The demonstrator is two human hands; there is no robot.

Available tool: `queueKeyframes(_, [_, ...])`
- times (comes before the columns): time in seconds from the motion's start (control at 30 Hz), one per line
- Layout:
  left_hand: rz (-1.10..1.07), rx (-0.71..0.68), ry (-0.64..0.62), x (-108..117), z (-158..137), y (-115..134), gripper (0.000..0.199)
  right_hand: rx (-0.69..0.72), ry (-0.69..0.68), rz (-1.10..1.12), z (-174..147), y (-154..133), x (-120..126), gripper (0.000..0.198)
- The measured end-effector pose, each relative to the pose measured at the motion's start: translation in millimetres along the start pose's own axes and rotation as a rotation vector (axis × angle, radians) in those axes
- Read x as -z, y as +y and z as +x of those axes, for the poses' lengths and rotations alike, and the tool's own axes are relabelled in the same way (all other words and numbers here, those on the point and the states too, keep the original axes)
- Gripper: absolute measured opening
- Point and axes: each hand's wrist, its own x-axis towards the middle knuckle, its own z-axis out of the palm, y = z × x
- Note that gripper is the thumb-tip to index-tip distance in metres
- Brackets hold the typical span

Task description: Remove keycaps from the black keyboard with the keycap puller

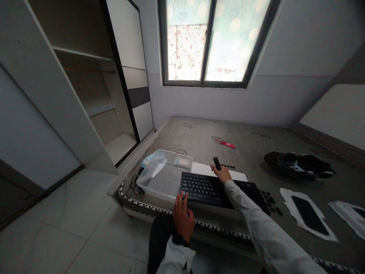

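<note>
A black keyboard point(205, 187) lies on a white sheet point(208, 170) near the front edge of a bare mattress point(242, 148). My left hand point(183, 217) rests at the keyboard's near left corner, fingers together on its edge. My right hand point(221, 173) is beyond the keyboard's far edge and holds a small black cylindrical tool point(217, 163) upright. Loose black keycaps point(269, 201) lie scattered by the keyboard's right end, and a row of small black pieces point(228, 166) sits just past my right hand.
A clear plastic bin point(165, 173) stands left of the keyboard, with a cable point(134, 185) beside it. A black bag point(299, 165), a dark phone on white paper point(309, 215) and a red wrapper point(225, 142) lie on the mattress. An open wardrobe point(94, 95) stands left.
</note>
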Motion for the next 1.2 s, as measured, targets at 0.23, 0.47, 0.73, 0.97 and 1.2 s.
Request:
queueKeyframes(0.23, [-0.007,0.001,0.005,-1,1,0,0.064,0.161,-0.151,-0.513,-15,10,13,0.022])
queueKeyframes(0.47, [0.004,-0.012,0.002,-2,1,-1,0.064,0.192,-0.199,-0.500,-18,10,12,0.013])
queueKeyframes(0.73, [-0.027,-0.033,0.078,-5,0,-7,0.071,0.253,-0.168,-0.475,-42,-4,30,0.012])
queueKeyframes(0.97, [-0.206,-0.205,0.148,-7,-7,-11,0.066,0.338,-0.167,-0.513,-86,14,74,0.015])
queueKeyframes(1.2, [-0.256,-0.270,0.139,-5,-8,-8,0.062,0.328,-0.033,-0.470,-133,57,130,0.022])
